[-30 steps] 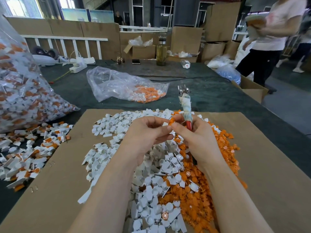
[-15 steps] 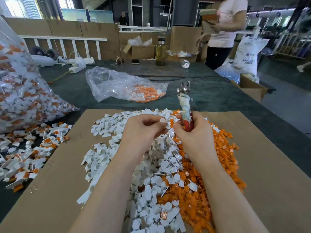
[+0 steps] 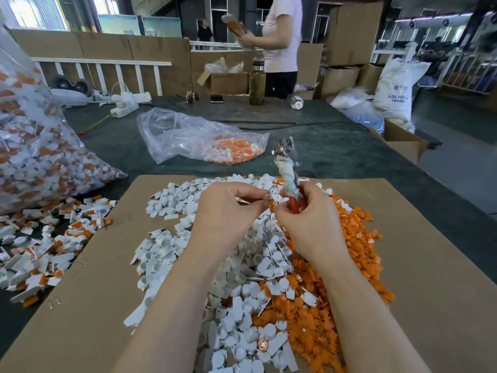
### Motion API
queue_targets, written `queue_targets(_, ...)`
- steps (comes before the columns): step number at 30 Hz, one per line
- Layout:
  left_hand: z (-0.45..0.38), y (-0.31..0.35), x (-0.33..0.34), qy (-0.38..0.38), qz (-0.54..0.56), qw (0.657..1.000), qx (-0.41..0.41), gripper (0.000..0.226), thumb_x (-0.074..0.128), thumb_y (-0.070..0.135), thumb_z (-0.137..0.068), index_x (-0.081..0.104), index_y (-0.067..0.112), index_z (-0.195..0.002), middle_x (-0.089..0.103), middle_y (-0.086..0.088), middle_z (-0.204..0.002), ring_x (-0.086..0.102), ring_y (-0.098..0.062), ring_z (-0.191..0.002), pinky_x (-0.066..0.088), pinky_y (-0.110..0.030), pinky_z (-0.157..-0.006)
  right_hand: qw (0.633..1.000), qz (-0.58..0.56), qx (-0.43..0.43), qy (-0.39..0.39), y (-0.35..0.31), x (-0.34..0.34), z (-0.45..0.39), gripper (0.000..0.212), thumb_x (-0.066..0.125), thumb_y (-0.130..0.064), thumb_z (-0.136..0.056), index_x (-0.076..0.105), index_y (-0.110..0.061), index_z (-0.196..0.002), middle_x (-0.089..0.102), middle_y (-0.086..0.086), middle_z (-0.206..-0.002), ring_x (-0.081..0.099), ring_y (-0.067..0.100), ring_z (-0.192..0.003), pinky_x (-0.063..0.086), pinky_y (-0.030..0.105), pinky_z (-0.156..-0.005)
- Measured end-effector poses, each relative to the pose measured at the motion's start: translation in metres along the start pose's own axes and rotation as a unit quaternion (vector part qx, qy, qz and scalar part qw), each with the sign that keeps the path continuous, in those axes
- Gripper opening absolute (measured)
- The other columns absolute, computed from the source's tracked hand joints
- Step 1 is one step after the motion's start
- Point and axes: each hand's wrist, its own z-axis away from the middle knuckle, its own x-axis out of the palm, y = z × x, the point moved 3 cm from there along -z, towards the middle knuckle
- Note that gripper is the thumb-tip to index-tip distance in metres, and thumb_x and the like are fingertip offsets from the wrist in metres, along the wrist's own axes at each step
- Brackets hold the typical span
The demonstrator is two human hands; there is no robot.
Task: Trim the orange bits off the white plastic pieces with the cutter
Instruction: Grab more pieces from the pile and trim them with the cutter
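Note:
A heap of white plastic pieces lies on a cardboard sheet, with a heap of orange bits beside it on the right. My left hand pinches a small white piece at its fingertips. My right hand grips the red handles of the cutter; its cloth-wrapped shaft and metal head stick up and away from me. The two hands' fingertips meet above the heap's far end. Whether the piece carries an orange bit is hidden by my fingers.
A big clear bag of untrimmed white-and-orange pieces sits at the left, loose ones spilled below it. A smaller clear bag with orange bits lies ahead. A person stands beyond the table, near a bottle and boxes.
My hands have stayed together above the heap, the left fingers shifting on the small piece. The person in the background has walked from the right toward the middle behind the table.

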Motion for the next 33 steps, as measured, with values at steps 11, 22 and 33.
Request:
queue_targets(11,-0.0006,0.0019,0.0094,-0.038,-0.076,0.994,0.064,0.015,0.081,0.013,-0.079,0.081,0.026,-0.087,0.071,0.024,-0.078,0.063,0.010,-0.079,0.047,-0.002,-0.068,0.999,0.035,0.024,0.004,0.0016,-0.0003,-0.0001,0.023,0.070,-0.017,-0.079,0.052,-0.032,-0.081,0.057,-0.013,-0.065,0.055,-0.005,-0.061,0.035,0.015,-0.052)
queue_targets(22,0.0029,-0.0064,0.0043,-0.025,0.167,0.983,-0.067,0.016,0.081,0.009,-0.077,0.078,0.024,-0.079,0.077,0.001,-0.077,0.076,-0.014,-0.076,0.059,-0.027,-0.078,0.995,-0.098,0.029,0.019,-0.0011,-0.0007,0.0010,0.021,0.073,-0.018,-0.085,0.060,-0.034,-0.083,0.067,-0.009,-0.080,0.063,0.002,-0.077,0.050,0.009,-0.060)
queue_targets(33,0.0030,-0.0081,0.0047,-0.002,0.184,0.980,-0.074,0.018,0.079,0.002,-0.078,0.077,0.020,-0.078,0.077,-0.004,-0.076,0.076,-0.017,-0.074,0.059,-0.020,-0.070,0.999,-0.028,0.015,0.038,-0.0023,0.0016,0.0023,0.015,0.071,-0.026,-0.086,0.062,-0.024,-0.098,0.064,-0.009,-0.083,0.060,0.007,-0.075,0.050,0.022,-0.064)
